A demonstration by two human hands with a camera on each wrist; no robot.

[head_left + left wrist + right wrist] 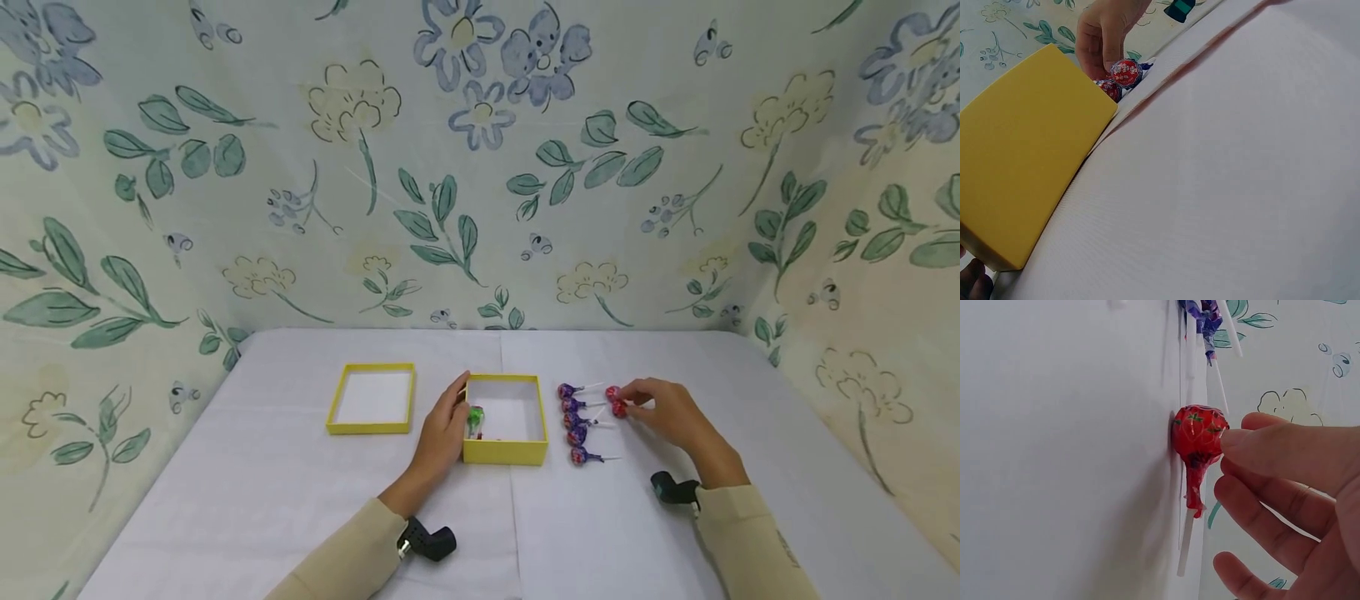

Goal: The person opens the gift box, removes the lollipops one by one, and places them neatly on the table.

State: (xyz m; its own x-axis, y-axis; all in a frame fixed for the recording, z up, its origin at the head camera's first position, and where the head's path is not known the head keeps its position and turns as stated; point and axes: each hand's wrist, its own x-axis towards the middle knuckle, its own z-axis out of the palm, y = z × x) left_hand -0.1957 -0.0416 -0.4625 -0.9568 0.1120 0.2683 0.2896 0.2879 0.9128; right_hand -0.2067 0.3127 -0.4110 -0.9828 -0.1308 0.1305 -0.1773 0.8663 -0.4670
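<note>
My left hand holds the left wall of an open yellow box with a white inside. A green-wrapped lollipop lies inside against the left wall. At the right, my right hand pinches a red lollipop by its round head between thumb and forefinger. Its white stick lies along the white cloth in the right wrist view. Another red lollipop lies just beyond it. Several purple-wrapped lollipops form a column between the box and my right hand, sticks pointing right.
A shallow yellow-edged lid lies left of the box, white inside facing up. White cloth covers the table. Floral fabric hangs behind the table and along both sides.
</note>
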